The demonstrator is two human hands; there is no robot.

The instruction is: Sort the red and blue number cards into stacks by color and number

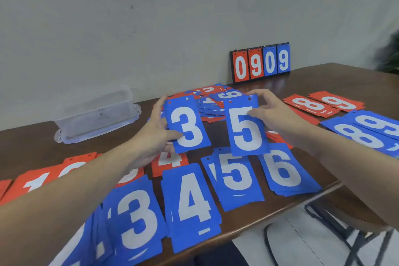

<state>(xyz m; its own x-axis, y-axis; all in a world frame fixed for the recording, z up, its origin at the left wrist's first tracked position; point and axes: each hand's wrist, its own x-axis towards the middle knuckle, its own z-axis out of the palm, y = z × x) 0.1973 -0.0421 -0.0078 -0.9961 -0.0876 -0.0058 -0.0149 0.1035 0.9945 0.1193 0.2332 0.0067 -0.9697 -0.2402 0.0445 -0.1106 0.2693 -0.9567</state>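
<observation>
My left hand (156,129) pinches a blue 3 card (186,124), held upright above the table. My right hand (267,108) pinches a blue 5 card (246,127) beside it. Below them lie blue stacks: the 3 stack (133,222), the 4 stack (192,207), the 5 stack (237,181) and the 6 stack (285,170). Red stacks lie behind, a red 4 (170,162) and a red 1 (36,181) among them, partly hidden by my left arm. An unsorted pile of mixed cards (211,99) sits behind my hands.
At the right lie a red 8 stack (311,106), a red 9 stack (339,101) and blue 8 and 9 stacks (364,134). A flip scoreboard (261,63) reading 0909 leans against the wall. A clear plastic box (97,112) stands upside down at the left. A stool (345,222) stands by the table edge.
</observation>
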